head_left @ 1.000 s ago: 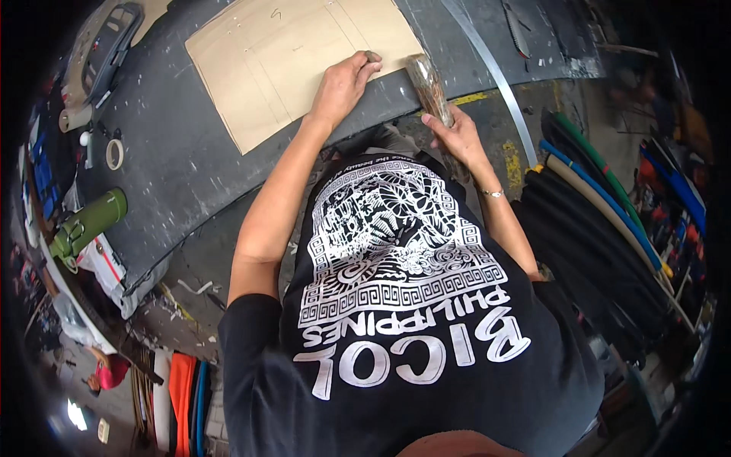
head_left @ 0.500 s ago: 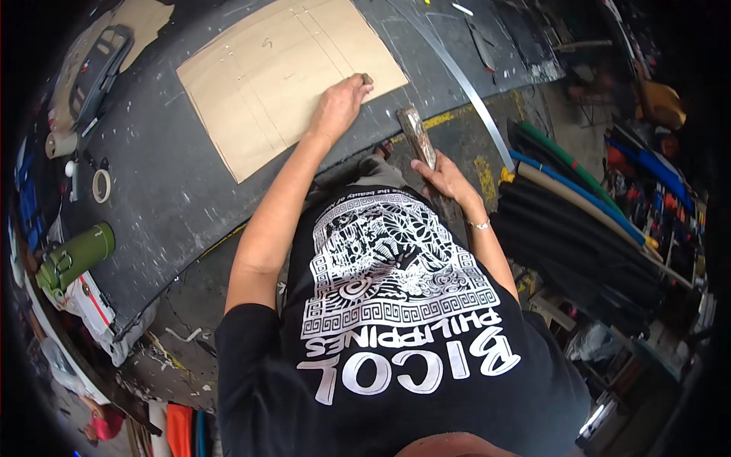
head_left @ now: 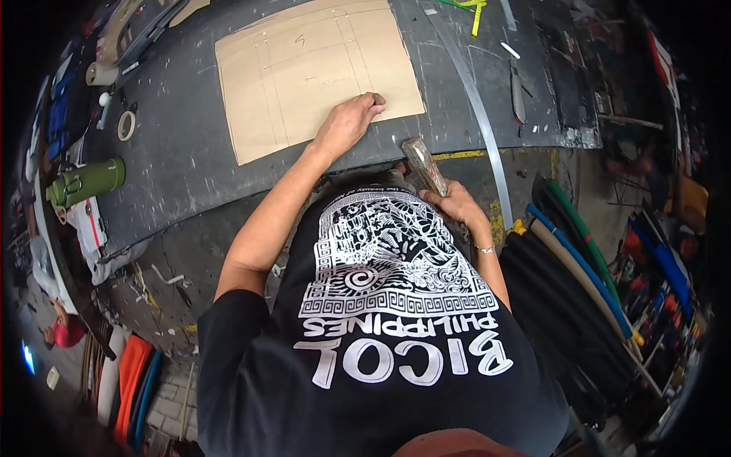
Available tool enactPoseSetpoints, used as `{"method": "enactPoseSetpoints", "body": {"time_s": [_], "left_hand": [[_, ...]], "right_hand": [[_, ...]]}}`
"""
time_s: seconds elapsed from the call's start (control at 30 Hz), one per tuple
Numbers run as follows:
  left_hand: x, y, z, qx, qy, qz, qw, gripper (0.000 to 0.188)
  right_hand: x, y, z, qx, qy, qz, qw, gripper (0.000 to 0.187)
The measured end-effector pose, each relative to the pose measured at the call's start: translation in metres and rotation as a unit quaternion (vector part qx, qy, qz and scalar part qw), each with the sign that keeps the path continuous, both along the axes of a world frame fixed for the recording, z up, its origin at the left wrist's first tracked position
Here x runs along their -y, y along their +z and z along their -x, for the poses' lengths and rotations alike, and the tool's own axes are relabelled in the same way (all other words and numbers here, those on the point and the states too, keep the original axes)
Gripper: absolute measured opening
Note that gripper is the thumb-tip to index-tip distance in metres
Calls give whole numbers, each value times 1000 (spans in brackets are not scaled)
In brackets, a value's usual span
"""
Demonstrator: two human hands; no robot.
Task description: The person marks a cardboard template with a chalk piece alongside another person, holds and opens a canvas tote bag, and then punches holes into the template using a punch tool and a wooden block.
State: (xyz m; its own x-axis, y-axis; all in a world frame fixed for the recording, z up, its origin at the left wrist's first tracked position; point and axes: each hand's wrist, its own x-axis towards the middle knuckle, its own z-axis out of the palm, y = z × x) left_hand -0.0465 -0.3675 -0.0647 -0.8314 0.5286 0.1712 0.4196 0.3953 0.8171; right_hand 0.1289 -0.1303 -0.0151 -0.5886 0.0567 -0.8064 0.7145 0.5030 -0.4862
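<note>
A large sheet of brown pattern paper with pencil lines and small marks lies on the dark worktable. My left hand rests at the sheet's near edge, right of its middle, fingers closed around a short punch-like tool. Only the tool's brown top shows; its lower end is hidden by my fingers. Beyond the table's front edge, my right hand grips a thick, worn wooden block, which points up and to the left. The block is apart from the paper and the tool.
A long metal ruler crosses the table's right side and overhangs the front edge. Nearby lie a utility knife and yellow measuring tape. A tape roll and green bottle are at left; rolled materials at right.
The view has shifted, so the table and paper sit lower and further right. Both hands keep their hold, the left on the tool at the paper's edge, the right on the wooden block.
</note>
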Motion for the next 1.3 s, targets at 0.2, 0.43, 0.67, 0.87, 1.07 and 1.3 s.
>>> {"method": "enactPoseSetpoints", "body": {"time_s": [0.2,0.43,0.67,0.87,1.07,1.3], "left_hand": [[16,-3,2,102,74,-35,991,21],[26,-6,-13,142,118,-17,983,20],[26,-3,-15,99,144,11,985,22],[28,-7,-15,81,149,-7,985,22],[25,-7,-16,63,141,0,988,21],[24,-4,-17,54,114,18,992,21]], "right_hand": [[-12,-26,-3,-74,39,103,991,37],[-10,-19,0,-64,23,96,993,37],[1,-18,-1,-25,7,14,1000,40],[4,-23,-4,-36,8,60,998,42],[6,-21,-3,-20,6,43,999,43],[7,-22,-7,-28,10,-20,999,44]]}}
